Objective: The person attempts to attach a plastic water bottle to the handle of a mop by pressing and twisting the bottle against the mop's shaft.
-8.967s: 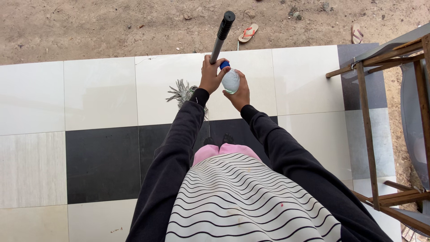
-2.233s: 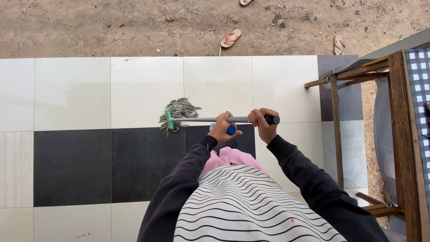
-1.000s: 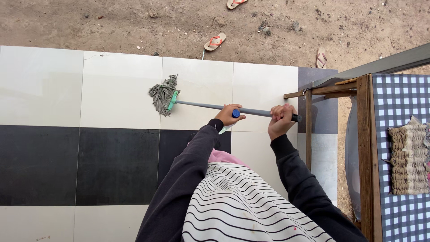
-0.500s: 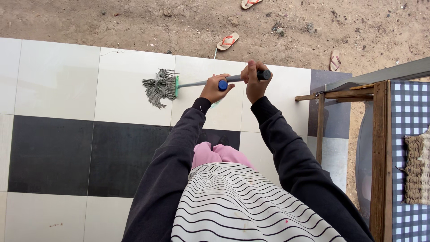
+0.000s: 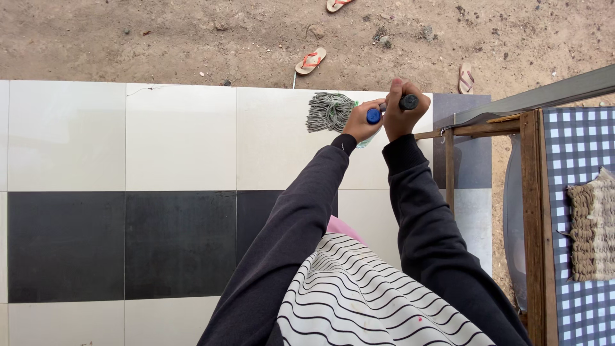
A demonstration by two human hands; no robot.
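Both hands grip a grey mop handle with a black end grip (image 5: 409,101). My left hand (image 5: 362,124) holds the handle lower down and also clasps a small clear bottle with a blue cap (image 5: 373,116). My right hand (image 5: 403,117) is closed around the handle just below the black grip. The grey string mop head (image 5: 328,111) with a green clamp rests on a white floor tile (image 5: 275,138) near the tiled edge, close in front of my hands.
Black and white tiles (image 5: 179,243) cover the floor, bordered by bare dirt (image 5: 192,38) with three loose sandals (image 5: 310,61). At right stands a wooden table (image 5: 532,192) with a blue checked cloth (image 5: 576,147) and a woven mat (image 5: 592,224).
The mop head has swept right along the white tiles and now lies close in front of my hands. Both hands moved right toward the wooden table, still on the handle.
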